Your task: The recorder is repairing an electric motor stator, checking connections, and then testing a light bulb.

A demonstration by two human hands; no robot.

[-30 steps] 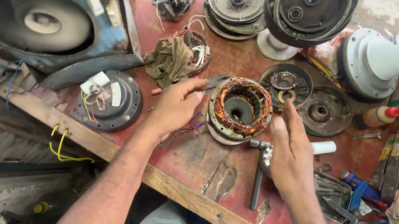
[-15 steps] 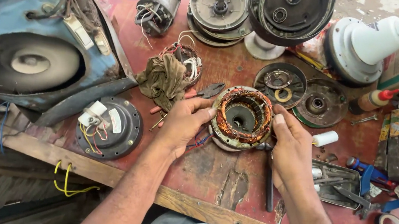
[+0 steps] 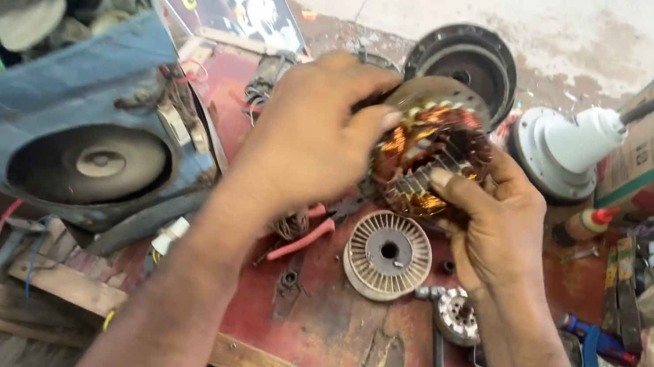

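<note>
Stator [image 3: 429, 161] with copper windings, held up above the red desk [image 3: 320, 326], between both hands, tilted so that its open face looks toward the camera. Clear of the desk surface, in front of a dark round motor cover [image 3: 466, 65] that lies farther back.

Step in hand, judging by the pose: close inspection or turning of the windings, not fitting or setting down. Any further handling calls for a steady two-sided hold on the iron ring and light pressure only on the copper, plus a free patch of desk among the scattered parts.

Left hand [image 3: 308, 140]: wrapped over the upper left rim, fingers [image 3: 388, 118] curled shut around the edge, thumb tip pressed against the coils. Right hand [image 3: 498, 232]: cupped under the lower right side, thumb laid across the laminations, remaining fingertips hidden behind the ring. Firmly closed on the part from both sides, then, with no gap showing.

Directly below on the desk: a pale finned rotor disc [image 3: 388, 255], lying flat. Just left of it, red-handled pliers [image 3: 300, 242]. Near the right wrist, a small toothed metal part [image 3: 458, 314]. Off to the right, a white fan motor housing [image 3: 570, 150]; to the left, a blue casing [image 3: 83, 141] with a round opening.
</note>
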